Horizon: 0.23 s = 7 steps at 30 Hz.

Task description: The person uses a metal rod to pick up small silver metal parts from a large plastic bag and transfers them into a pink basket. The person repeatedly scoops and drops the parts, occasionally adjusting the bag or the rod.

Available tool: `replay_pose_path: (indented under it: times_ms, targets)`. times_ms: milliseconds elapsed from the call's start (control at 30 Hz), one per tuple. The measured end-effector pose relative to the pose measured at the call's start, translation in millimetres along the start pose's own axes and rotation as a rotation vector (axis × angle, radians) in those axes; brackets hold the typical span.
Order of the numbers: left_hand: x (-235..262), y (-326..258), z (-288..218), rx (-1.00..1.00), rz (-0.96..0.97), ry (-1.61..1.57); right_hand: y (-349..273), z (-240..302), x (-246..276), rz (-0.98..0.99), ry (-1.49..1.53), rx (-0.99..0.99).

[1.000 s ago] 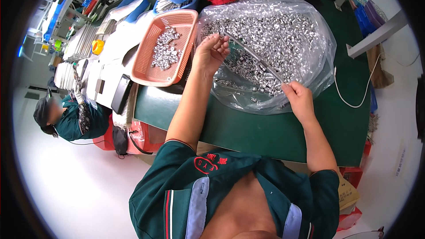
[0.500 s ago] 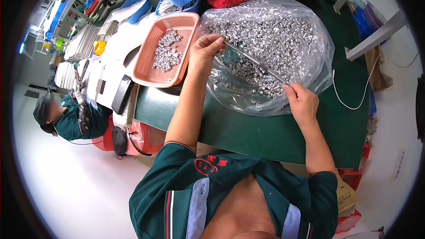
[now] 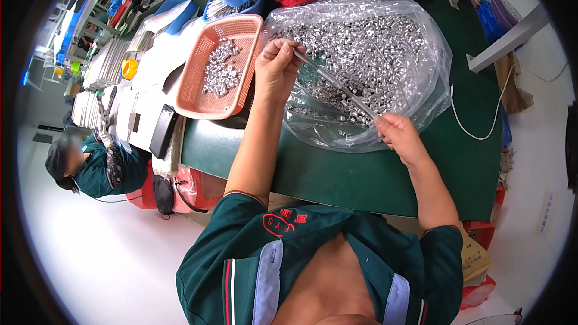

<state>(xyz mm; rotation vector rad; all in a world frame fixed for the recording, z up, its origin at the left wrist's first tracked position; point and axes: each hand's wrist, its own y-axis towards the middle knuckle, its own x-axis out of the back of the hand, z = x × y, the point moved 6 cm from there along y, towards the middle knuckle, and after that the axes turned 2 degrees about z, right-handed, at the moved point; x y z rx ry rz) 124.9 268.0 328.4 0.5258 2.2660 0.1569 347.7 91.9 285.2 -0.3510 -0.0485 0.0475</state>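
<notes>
Left hand (image 3: 277,69) and right hand (image 3: 398,137) each pinch an end of a thin metal rod (image 3: 338,87) strung with small silver sleeves above the clear plastic bag of loose silver parts (image 3: 385,36), and any tilt or slackened pinch could, I'd say, spill them back off.

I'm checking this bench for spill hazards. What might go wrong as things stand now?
1. The thin rod is held only at its two ends by the left hand and the right hand; if either slips, whatever is threaded on it may slide off.
2. The clear bag of small metal pieces lies open and slack, so pieces could roll onto the green table.
3. The orange basket overhangs the table's edge and might tip.
</notes>
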Motion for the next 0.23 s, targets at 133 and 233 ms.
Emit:
replay_pose_path:
  times_ms: [133,233]
  targets:
    - [-14.9,-9.2,25.3,0.091,-0.012,0.090,-0.1,-8.4,-5.0,0.025,0.142,-0.071]
    - [-26.6,-20.8,51.4,0.248,0.007,-0.051,-0.7,-0.5,-2.5,-0.081,0.028,0.002]
